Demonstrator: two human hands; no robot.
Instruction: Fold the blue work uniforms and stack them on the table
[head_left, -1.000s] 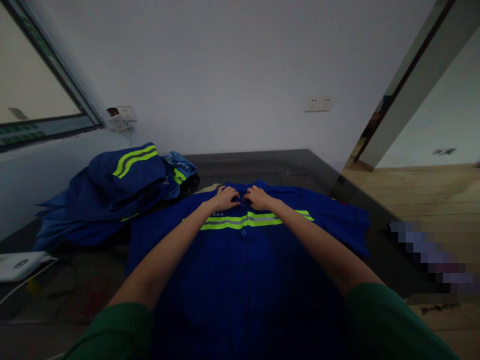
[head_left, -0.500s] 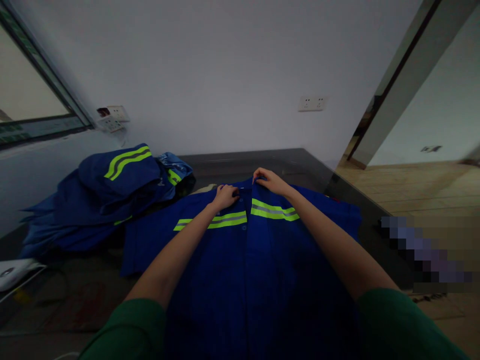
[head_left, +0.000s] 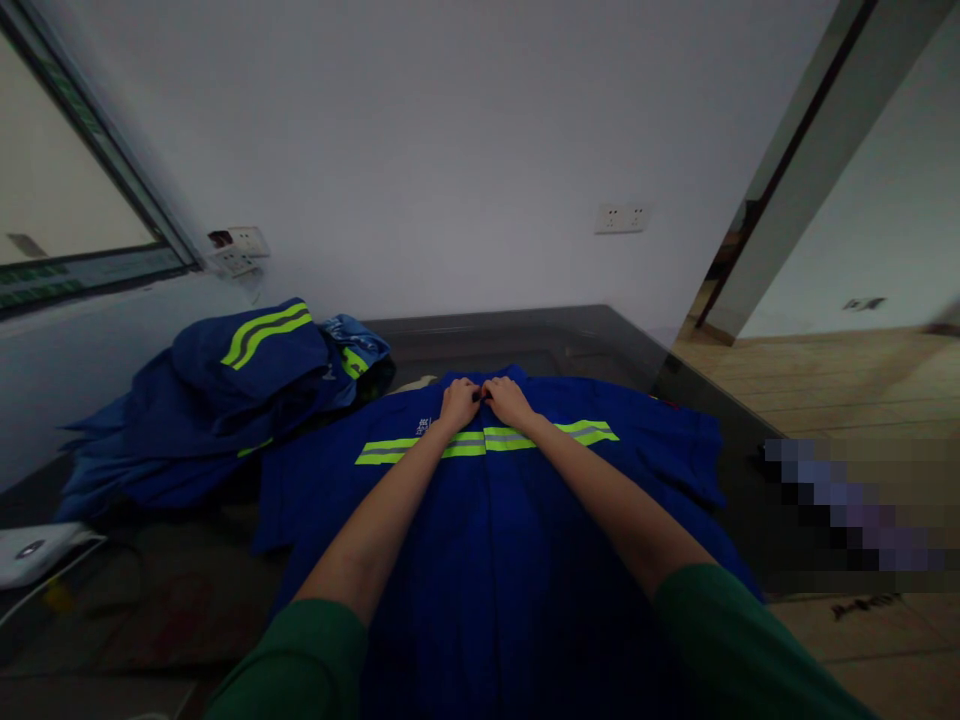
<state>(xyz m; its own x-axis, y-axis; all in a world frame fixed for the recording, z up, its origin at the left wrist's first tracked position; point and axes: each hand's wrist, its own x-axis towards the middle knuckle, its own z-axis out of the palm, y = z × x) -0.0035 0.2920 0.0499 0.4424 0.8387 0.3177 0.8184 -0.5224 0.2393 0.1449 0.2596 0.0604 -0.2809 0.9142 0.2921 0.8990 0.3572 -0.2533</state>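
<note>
- Both hands met at the neck of the blue work shirt (head_left: 480, 540): left hand (head_left: 459, 402) and right hand (head_left: 508, 400) touched, fingers curled narrow, pinching its front edges together.
- Shirt lay flat, front up, on the dark table (head_left: 570, 340), yellow stripes just below the hands.
- Heap of similar garments (head_left: 225, 400) sat to its left, near a white device (head_left: 34, 552).

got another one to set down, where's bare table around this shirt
Bare table lies behind the shirt, between its collar and the wall, right of the clothes pile. A dim patch sits front left, between the sleeve and the white device. The shirt fills the middle, left hand and right hand at its collar.
</note>
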